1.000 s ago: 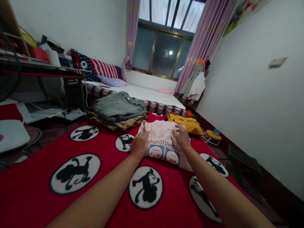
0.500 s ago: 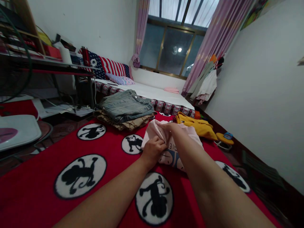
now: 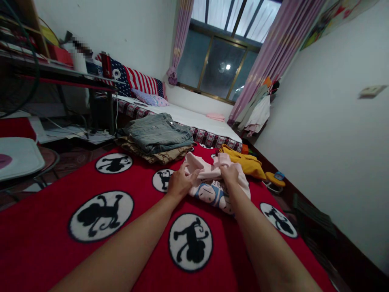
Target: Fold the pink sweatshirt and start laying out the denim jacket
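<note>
A pale pink shirt (image 3: 209,172) with a blue-and-white cartoon print lies bunched on the red blanket (image 3: 146,247). At its left edge, my left hand (image 3: 181,181) grips the fabric between thumb and fingers. My right hand (image 3: 228,173) is closed on a gathered fold on the shirt's right side; part of its fingertips is hidden by cloth. Behind the shirt to the right rests a mustard-yellow garment (image 3: 243,162). Folded blue jeans (image 3: 159,132) lie on top of tan patterned clothing (image 3: 158,157), farther back on the left.
A low bed with a white sheet (image 3: 194,115) stands under the window. To the left are a cluttered desk (image 3: 69,77) and a white chair (image 3: 20,160). Clothes (image 3: 258,111) hang by the purple curtain (image 3: 261,65). A yellow stool (image 3: 275,179) stands right of the blanket.
My hands have moved apart: the left to the shirt's left edge, the right back toward its right side. More of the cartoon print shows. The whole view has shifted slightly.
</note>
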Tool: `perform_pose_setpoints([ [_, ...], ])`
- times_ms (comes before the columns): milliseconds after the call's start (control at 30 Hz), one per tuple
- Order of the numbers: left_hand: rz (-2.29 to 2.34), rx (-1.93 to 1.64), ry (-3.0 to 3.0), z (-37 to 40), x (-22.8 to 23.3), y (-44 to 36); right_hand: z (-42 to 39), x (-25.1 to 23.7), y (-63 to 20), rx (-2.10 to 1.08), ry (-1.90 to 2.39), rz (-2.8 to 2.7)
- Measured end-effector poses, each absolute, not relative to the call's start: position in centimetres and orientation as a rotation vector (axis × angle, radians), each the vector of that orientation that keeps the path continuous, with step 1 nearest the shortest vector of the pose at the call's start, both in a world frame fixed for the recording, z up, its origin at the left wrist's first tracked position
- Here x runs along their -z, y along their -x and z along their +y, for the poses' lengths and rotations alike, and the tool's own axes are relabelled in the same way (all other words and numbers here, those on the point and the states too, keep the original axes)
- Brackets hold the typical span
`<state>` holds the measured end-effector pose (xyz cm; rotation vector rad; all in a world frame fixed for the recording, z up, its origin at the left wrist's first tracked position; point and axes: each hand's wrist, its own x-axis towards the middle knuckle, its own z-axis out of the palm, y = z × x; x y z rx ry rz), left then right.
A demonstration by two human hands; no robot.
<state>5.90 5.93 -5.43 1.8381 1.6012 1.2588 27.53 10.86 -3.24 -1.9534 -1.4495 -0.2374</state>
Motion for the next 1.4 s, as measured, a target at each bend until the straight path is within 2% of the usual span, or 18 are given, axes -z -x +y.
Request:
perform_pose_setpoints([
  [167, 1.649, -1.181, -2.12, 3.8, 4.8, -6.3, 6.8, 5.2, -27.8, 0.225, 1.851, -1.067],
  [367, 1.669, -1.239, -1.992, 3.3, 4.2, -5.2, 7.1, 0.9, -25.1, 0.161, 1.437, -0.896],
  [500, 1.858, -1.217, -1.761, 4.1, 4.5, -4.5, 8.8, -0.8, -22.0, 0.066, 1.525, -1.227],
  [667, 2.014, -0.957, -1.775, 4.6, 4.9, -4.0, 9.2, 2.8, -20.2, -0.2, 1.72, -1.858],
  [867, 1.976, -0.879, -1.962, 4.4, 5.1, -4.2, 7.0, 4.0, -20.9, -0.223, 1.779, -2.151],
  [967, 1.982, -0.884, -1.958, 4.6, 5.3, -4.2, 4.7, 3.4, -22.2, -0.115, 1.727, -2.027],
  [1100, 1.988, -0.923, -1.963, 4.7, 5.4, -4.1, 0.6, 4.0, -26.5, 0.412, 1.762, -1.645],
  [1167, 1.995, -0.917, -1.964, 4.8, 5.5, -4.1, -1.2, 4.9, -28.9, 0.515, 1.869, -1.44],
  [1300, 1.964, -0.929, -1.994, 4.9, 5.9, -4.2, -3.1, 6.9, -31.5, 0.226, 2.099, -1.255],
  [1400, 1.951, -0.995, -1.959, 4.8, 5.7, -4.1, -3.2, 7.2, -31.4, 0.068, 1.893, -1.315],
])
